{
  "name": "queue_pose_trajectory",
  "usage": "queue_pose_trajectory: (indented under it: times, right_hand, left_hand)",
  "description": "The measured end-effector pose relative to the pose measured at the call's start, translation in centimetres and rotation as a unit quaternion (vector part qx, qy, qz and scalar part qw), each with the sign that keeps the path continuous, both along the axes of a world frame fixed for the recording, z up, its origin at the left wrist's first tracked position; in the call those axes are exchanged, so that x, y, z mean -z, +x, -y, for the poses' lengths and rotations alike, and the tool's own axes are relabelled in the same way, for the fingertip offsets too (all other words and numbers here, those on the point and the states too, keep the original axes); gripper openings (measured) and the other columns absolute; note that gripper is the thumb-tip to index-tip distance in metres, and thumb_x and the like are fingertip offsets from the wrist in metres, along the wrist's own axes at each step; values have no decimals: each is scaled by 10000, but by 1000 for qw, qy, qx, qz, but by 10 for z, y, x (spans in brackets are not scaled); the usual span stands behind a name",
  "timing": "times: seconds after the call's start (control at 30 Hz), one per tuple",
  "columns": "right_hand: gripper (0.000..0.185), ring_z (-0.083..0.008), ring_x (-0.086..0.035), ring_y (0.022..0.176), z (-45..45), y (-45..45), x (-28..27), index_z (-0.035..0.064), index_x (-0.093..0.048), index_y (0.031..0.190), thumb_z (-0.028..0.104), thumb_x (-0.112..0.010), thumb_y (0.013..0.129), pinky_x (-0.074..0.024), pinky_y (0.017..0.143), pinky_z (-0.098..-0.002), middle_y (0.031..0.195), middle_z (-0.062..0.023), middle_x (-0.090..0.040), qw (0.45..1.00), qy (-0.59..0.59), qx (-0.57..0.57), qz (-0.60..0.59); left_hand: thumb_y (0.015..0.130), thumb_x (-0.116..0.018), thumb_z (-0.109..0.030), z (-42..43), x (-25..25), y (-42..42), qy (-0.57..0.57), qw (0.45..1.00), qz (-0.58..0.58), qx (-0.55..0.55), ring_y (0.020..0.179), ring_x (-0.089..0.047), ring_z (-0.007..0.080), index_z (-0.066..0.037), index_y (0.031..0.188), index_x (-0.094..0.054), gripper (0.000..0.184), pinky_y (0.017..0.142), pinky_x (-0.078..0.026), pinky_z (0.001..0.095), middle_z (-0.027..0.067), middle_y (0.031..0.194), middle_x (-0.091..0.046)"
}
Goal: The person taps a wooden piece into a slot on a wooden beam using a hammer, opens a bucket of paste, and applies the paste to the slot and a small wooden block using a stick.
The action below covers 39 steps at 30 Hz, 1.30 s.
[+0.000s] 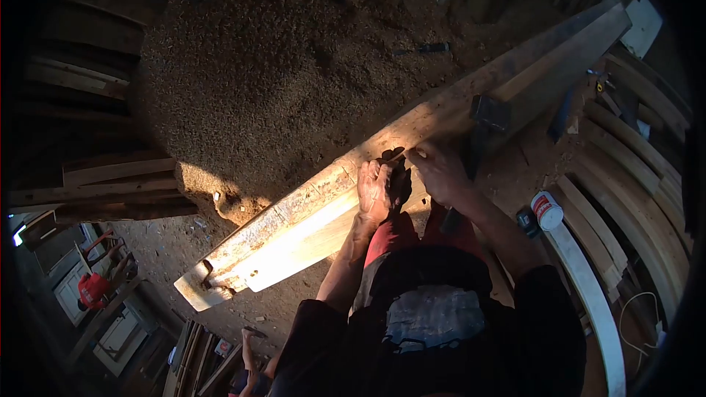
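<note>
A long, heavy wooden beam [294,209] runs diagonally in front of me, its left half brightly lit. My left hand [375,190] is over the beam, fingers curled in. My right hand [440,173] is just to its right, thumb and fingers pinched together. A thin, light-coloured stick [397,155] shows between the two hands, its right end at my right fingertips. Dark shadow covers the left fingertips, so what they grip is unclear. Right of my right hand, a hammer [490,112] with a dark, blocky head rests by the beam, its handle pointing toward me.
Wood shavings [265,81] are heaped beyond the beam, with a dark tool [432,48] on them. Curved planks [632,162] and a white tub [546,211] stand at right. A person in red [94,290] is far left; another person's leg [249,356] shows at the bottom.
</note>
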State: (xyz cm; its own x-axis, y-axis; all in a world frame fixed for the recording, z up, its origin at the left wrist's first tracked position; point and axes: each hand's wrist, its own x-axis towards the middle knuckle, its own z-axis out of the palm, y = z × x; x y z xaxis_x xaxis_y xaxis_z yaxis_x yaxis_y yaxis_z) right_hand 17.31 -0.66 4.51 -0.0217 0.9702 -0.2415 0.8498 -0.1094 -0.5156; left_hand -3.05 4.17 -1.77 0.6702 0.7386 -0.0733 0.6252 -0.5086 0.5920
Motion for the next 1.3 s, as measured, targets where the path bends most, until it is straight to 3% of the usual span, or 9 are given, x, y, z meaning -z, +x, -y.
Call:
queue_pose_trajectory:
  times: [0.3,0.5,0.7,0.83,1.07,1.13,1.2,1.27,1.3]
  right_hand:
    - [193,-286,-623,918,-17,11,34,45,-588,1014,21,-605,824,-548,760,-415,975,-98,-568,980,71,-187,-8]
    - [253,-280,-626,948,-10,6,32,41,-654,1083,59,-655,831,-553,800,-415,1017,-105,-616,987,79,-140,-7]
    - [380,-368,-599,1044,7,6,-18,3,-607,1219,151,-727,891,-500,873,-469,1104,-166,-597,993,84,81,34]
    - [771,-442,-540,1105,48,27,-4,0,-389,1483,213,-781,854,-454,959,-500,1242,-266,-515,929,2,334,161]
    - [680,-306,-598,973,72,69,4,-64,-430,1427,19,-657,792,-510,875,-421,1112,-183,-560,915,13,393,-92]
    - [669,-245,-605,887,96,76,-4,-67,-450,1412,2,-631,772,-520,811,-361,1079,-138,-567,900,78,364,-226]
    - [577,-151,-589,800,106,72,-31,-58,-487,1379,3,-618,821,-500,733,-297,974,-71,-587,823,-35,417,-384]
    - [486,-116,-579,767,94,54,-49,-51,-512,1346,23,-609,876,-491,717,-286,909,-51,-592,717,-85,423,-547]
    - [286,-101,-574,699,91,48,-49,-32,-551,1215,83,-595,957,-497,662,-293,814,-36,-583,763,-78,421,-483]
  left_hand:
    - [746,-754,-238,13,45,-6,7,999,36,-8,959,-534,303,-70,1066,-666,372,821,-452,433,110,987,-568]
    - [745,-734,-202,8,18,-2,-7,997,76,-26,948,-532,311,-59,998,-668,298,816,-435,435,114,964,-563]
    - [674,-702,-58,-15,-33,20,0,999,-34,10,1010,-537,353,-34,1251,-626,582,878,-451,454,171,1091,-576]
    - [679,-680,-28,-2,-3,26,-52,998,45,-7,1068,-559,394,-7,1234,-623,558,907,-488,457,190,1097,-595]
    - [887,-679,-159,0,-7,12,-81,994,-70,-3,1164,-566,416,-45,1232,-681,363,982,-451,509,205,1165,-626]
    - [813,-687,-168,11,10,-2,9,998,-68,7,1161,-532,445,-19,1277,-646,489,1033,-409,527,234,1174,-590]
    - [671,-701,-100,15,20,-1,-3,999,-36,-19,1171,-502,451,7,1306,-610,650,1021,-414,510,253,1235,-541]
    - [710,-720,-134,16,29,-7,-10,1000,-27,-5,1104,-519,416,-6,1275,-631,586,1006,-418,503,239,1219,-555]
    - [716,-729,-147,17,29,-9,3,1000,-27,-3,1088,-523,403,-12,1270,-635,578,998,-419,500,230,1213,-560]
